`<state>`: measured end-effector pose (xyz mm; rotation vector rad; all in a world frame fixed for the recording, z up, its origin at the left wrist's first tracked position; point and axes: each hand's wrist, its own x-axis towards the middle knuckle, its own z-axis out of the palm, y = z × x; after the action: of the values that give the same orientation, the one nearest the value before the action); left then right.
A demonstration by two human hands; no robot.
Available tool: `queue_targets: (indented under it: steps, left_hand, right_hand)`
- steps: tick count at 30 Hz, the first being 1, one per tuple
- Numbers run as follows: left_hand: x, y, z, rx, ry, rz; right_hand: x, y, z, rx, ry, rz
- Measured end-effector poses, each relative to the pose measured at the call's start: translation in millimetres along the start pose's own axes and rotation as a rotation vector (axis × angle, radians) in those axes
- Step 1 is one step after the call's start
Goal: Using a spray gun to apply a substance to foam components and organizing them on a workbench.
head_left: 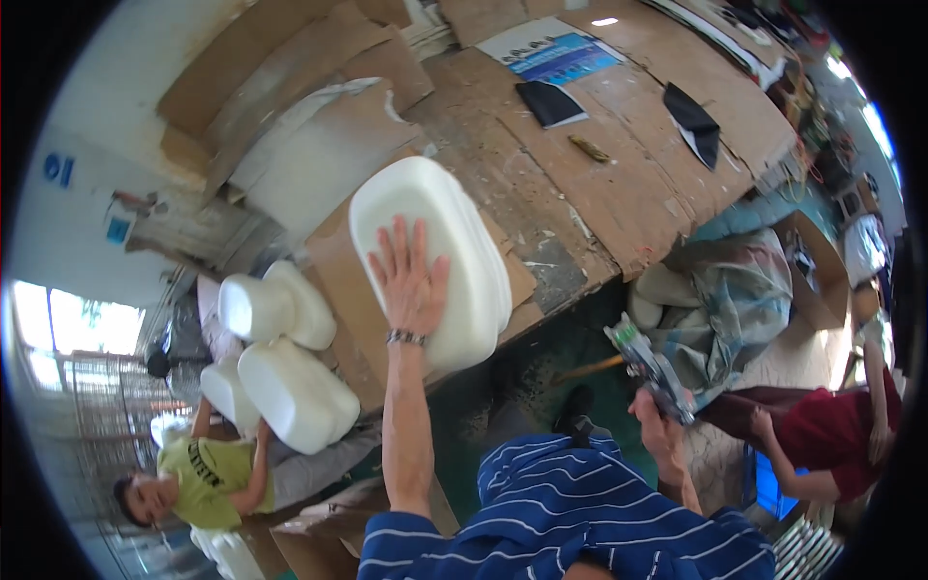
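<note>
Centre of frame, near bench (pixel 559 269) edge: stack of white tubs (pixel 474 280) lying on cardboard sheet (pixel 350 309), probably there to guard tubs from rough surface. Left hand (pixel 414 285) pressed flat on stack, fingers spread, gripping nothing; likely steadies it. Right hand (pixel 661 430), lower right of centre, closed round near end of apparent tape dispenser (pixel 650 367), held well apart from stack, perhaps to avoid scuffs. Spare tubs (pixel 295 391) at lower left, beside co-worker (pixel 217 478).

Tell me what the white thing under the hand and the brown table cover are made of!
The white thing may be smooth plastic or foam: it's rounded, with a soft sheen. The brown table cover looks like dull cardboard: flat tan sheets with seams and scuffs.
</note>
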<state>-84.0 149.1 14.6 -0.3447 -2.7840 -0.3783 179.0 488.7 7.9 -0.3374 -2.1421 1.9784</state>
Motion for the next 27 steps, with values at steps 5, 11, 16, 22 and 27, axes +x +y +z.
queue_targets:
  steps: [5,11,16,22,27]
  left_hand:
    - [-3.8,1.4,7.0,0.050,0.068,0.023]
    - [-12.3,-1.6,4.8,0.006,0.127,-0.009]
    - [-15.1,-4.6,10.3,-0.062,0.187,0.003]
    - [-14.0,1.4,6.6,-0.157,0.215,0.007]
    - [-24.6,-12.0,-15.1,-0.199,0.159,-0.048]
  right_hand:
    - [-36.7,-39.0,6.0,0.010,-0.042,-0.191]
    - [-67.6,-55.6,36.1,0.187,-0.078,-0.018]
    - [-65.4,-70.1,59.8,0.106,-0.177,-0.103]
    - [-67.1,-115.2,103.3,0.042,-0.069,-0.079]
    - [-70.9,-127.4,120.1,-0.097,-0.137,0.012]
